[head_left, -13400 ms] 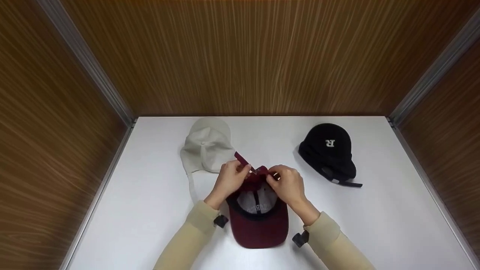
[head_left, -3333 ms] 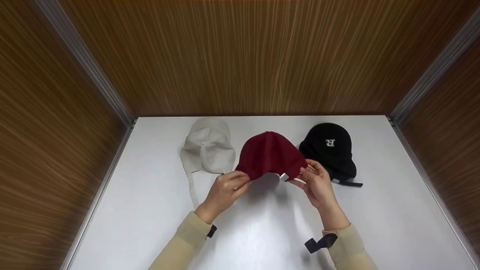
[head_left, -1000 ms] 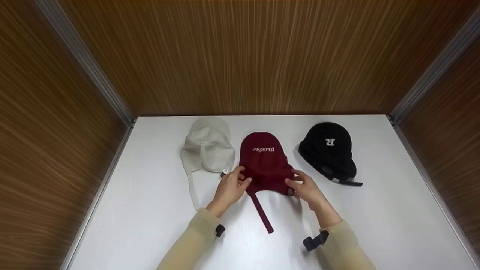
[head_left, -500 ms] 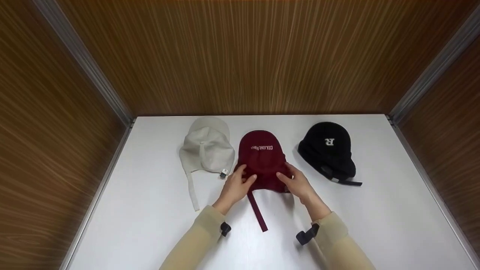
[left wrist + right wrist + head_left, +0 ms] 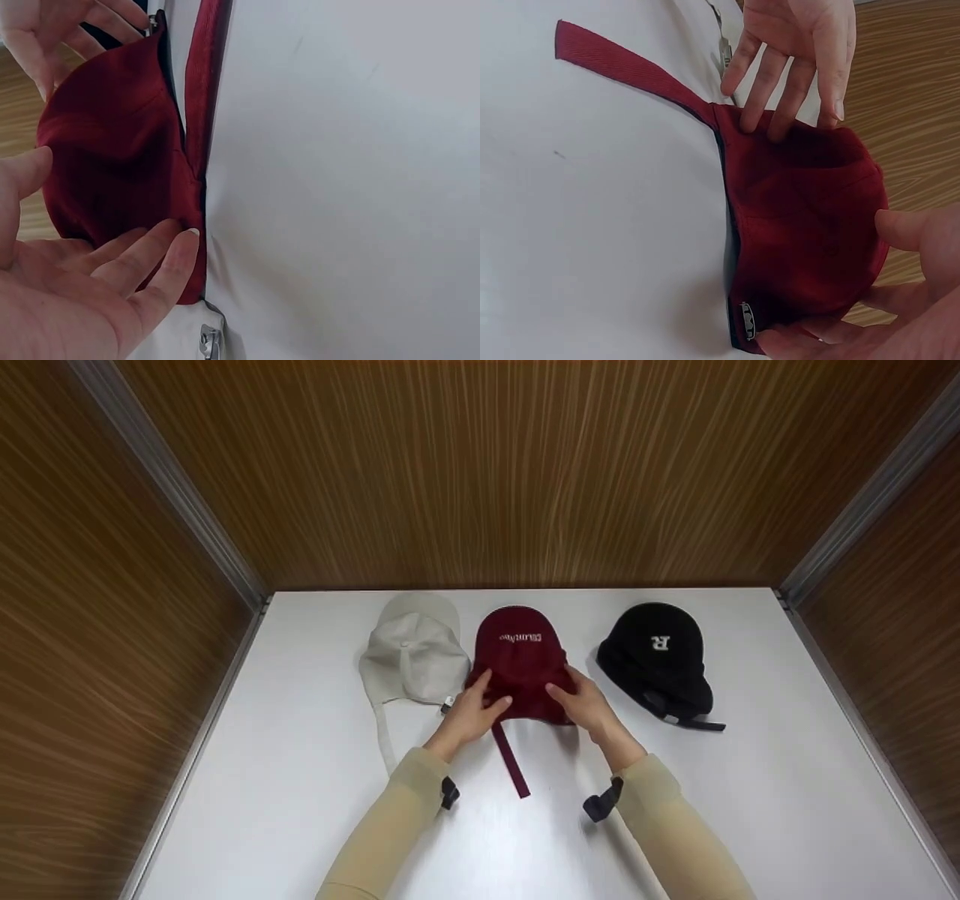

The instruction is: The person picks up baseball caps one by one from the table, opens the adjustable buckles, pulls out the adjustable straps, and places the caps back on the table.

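A dark red baseball cap [image 5: 521, 664] with white lettering lies on the white table, brim toward the back wall. My left hand [image 5: 466, 717] rests against its left side and my right hand [image 5: 589, 708] against its right side. Both have fairly straight fingers, with the thumbs over the crown. In the right wrist view, the left fingers touch the cap's edge while that thumb stands apart from the cloth. The loose red strap [image 5: 511, 761] trails toward me between the hands. A metal buckle [image 5: 748, 321] sits at the strap opening, near the right fingertips.
To the left lies a cream cap [image 5: 420, 656], close beside the red one, its strap [image 5: 383, 739] hanging forward. A black cap [image 5: 658, 660] with a white R lies to the right. Wood-grain walls [image 5: 480, 472] enclose the white table [image 5: 787, 780] at back and sides.
Earlier the red cap was upside down with its strap handled, then lifted and turned over. Over the last second both hands have moved it away from me, toward the back.
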Motion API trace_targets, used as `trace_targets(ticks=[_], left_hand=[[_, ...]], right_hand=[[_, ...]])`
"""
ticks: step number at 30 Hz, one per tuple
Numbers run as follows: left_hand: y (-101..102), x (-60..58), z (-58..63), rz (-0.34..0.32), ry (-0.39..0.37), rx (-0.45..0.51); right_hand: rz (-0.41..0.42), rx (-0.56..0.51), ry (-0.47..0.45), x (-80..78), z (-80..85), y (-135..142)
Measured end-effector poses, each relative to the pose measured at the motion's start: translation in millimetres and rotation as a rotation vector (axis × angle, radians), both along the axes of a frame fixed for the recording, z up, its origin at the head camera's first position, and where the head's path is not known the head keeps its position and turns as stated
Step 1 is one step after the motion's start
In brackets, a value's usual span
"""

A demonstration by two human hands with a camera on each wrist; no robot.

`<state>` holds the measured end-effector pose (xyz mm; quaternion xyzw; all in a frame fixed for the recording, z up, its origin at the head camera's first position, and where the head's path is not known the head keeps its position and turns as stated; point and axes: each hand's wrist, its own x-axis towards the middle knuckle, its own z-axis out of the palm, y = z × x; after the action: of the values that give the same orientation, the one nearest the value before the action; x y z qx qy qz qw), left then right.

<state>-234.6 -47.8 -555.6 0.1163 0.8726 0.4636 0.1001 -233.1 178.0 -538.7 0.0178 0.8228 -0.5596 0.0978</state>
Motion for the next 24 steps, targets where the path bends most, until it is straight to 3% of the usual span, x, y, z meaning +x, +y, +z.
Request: trace_targets(ticks=[15,24], left_hand=[[-6.8,-18.7,0.4,-0.008,-0.013,0.001],[-20.1,-27.2,-0.6,0.027,-0.016,-0.043]], right_hand=[[0.009,0.042,-0.002,-22.2,0.5,-9.0],[0.056,0.062,0.009,-32.4,-2.9,-19.1]])
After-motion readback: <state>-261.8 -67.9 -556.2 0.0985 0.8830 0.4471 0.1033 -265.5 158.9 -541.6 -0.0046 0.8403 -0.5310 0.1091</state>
